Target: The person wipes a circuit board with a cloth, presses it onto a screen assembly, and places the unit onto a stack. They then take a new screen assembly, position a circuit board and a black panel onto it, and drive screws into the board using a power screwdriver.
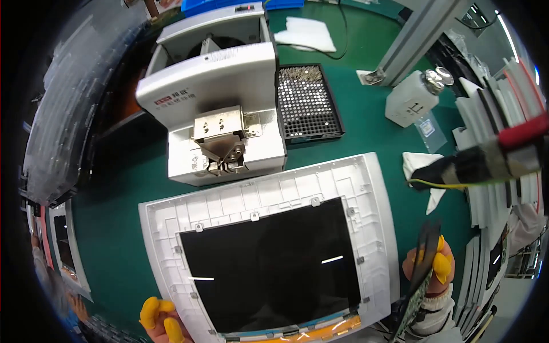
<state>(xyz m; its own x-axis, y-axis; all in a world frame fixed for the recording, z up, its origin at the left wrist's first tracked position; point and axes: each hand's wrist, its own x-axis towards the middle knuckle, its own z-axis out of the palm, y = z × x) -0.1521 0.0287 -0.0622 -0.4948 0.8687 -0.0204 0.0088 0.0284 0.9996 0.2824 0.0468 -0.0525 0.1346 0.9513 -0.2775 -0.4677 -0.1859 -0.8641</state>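
In front of me a white plastic bezel (380, 228) lies with its ribbed inner side up. It surrounds a black display panel (274, 268), and an orange flex strip (320, 331) runs along the panel's near edge. My left hand (163, 324), in yellow finger cots, is beside the bezel's near left corner. Its fingers are bent and apart, with nothing visible between them. To the right of the bezel, my right hand (439, 267), also in yellow finger cots, grips a thin circuit board (416, 303). The board is tilted nearly edge-on and its dark upper end is blurred.
A screw feeder machine (223, 86) stands behind the bezel, with a black tray of screws (337, 123) beside it. A white pump bottle (409, 100) and a cloth (413, 163) are at right, near a dark tool (469, 168) with a red part. Another person's hand (78, 307) shows at lower left.
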